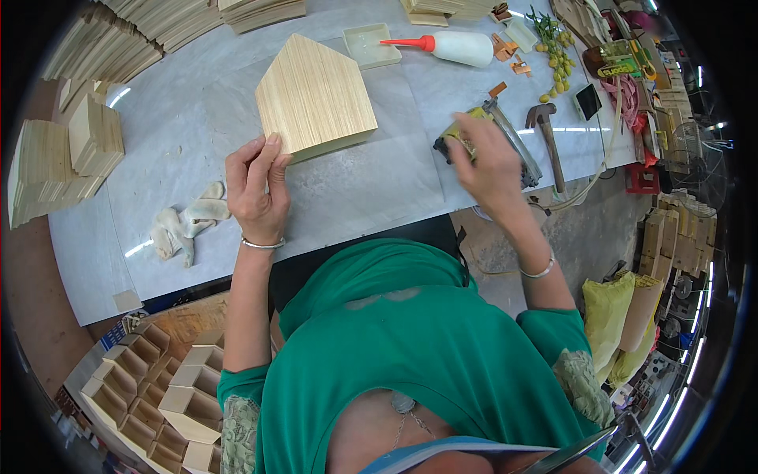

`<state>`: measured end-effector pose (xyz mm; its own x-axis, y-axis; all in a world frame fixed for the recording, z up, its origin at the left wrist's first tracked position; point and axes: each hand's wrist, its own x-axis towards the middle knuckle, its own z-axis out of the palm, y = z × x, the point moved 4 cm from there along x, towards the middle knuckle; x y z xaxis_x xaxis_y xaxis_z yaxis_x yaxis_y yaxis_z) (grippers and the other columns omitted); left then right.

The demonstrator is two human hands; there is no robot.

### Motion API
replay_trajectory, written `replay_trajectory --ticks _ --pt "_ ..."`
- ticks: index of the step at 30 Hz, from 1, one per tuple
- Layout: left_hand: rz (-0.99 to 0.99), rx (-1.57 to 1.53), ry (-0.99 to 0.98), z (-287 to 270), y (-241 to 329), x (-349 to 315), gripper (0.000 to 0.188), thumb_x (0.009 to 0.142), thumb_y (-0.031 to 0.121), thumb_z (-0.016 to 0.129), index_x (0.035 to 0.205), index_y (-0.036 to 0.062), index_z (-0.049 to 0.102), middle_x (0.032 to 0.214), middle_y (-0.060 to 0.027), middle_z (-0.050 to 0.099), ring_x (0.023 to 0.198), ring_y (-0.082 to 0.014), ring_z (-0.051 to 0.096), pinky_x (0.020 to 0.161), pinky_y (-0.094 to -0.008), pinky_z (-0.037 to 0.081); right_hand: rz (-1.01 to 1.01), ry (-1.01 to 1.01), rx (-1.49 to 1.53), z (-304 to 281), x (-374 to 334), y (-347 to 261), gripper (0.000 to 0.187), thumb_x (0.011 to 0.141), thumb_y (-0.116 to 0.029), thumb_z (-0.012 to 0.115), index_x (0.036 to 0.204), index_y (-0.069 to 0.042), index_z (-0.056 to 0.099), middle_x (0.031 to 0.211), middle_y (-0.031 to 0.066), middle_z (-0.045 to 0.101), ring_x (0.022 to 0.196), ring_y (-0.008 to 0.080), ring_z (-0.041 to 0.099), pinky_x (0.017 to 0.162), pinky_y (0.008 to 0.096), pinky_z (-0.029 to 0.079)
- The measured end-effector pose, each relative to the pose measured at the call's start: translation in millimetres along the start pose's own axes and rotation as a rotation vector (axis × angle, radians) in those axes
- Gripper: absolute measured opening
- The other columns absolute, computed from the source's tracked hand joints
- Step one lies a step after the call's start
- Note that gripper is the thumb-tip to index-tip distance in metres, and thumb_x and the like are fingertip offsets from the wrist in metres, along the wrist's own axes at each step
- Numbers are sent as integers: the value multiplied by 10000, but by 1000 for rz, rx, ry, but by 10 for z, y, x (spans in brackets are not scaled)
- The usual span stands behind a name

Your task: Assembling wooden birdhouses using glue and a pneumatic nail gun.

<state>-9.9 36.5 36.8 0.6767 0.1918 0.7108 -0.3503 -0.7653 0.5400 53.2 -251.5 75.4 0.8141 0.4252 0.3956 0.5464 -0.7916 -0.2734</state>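
Observation:
A house-shaped box of pale wood (316, 99), with a pointed top, stands tilted on the table. My left hand (257, 186) pinches its lower left corner between thumb and fingers. To the right, a nail gun (512, 134) with a yellow and black body and a grey metal magazine lies on the tabletop. My right hand (491, 162) is closed over it and hides much of its handle. A claw hammer (553, 146) rests just right of the nail gun.
Stacked wooden panels (95, 142) stand at left and along the back. A glue bottle (462, 49) lies by a shallow tray (371, 46). Crumpled gloves (185, 221) sit left of my left hand. Open wooden boxes (193, 391) fill the lower left. A hose (588, 186) curves at right.

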Motion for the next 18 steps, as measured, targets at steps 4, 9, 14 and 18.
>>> replay_trajectory --ticks 4,9,14,18 --pt "3 -6 2 12 -15 -3 223 800 43 718 1019 12 694 947 -132 613 841 -230 625 708 -304 532 349 -299 -183 -144 -393 426 678 774 -215 682 1344 -23 368 1035 201 570 952 357 571 783 440 485" --pt "7 -14 9 1 -5 -4 221 804 52 716 1020 12 694 954 -130 610 831 -229 626 697 -300 532 296 -319 -256 33 -674 545 752 751 -219 676 1360 31 313 1077 255 560 972 401 565 822 458 484" --pt "15 -14 25 19 -38 -35 220 807 58 714 1021 12 694 946 -126 606 813 -222 622 670 -288 529 485 -478 -97 -120 -420 484 665 742 -181 616 1308 53 360 972 283 604 916 427 603 802 465 490" --pt "20 -33 33 25 -12 -11 222 808 55 712 1025 14 693 942 -123 603 793 -216 614 651 -287 525 781 -526 327 -626 -32 164 382 762 -207 643 985 82 530 661 125 604 536 218 617 490 348 503"
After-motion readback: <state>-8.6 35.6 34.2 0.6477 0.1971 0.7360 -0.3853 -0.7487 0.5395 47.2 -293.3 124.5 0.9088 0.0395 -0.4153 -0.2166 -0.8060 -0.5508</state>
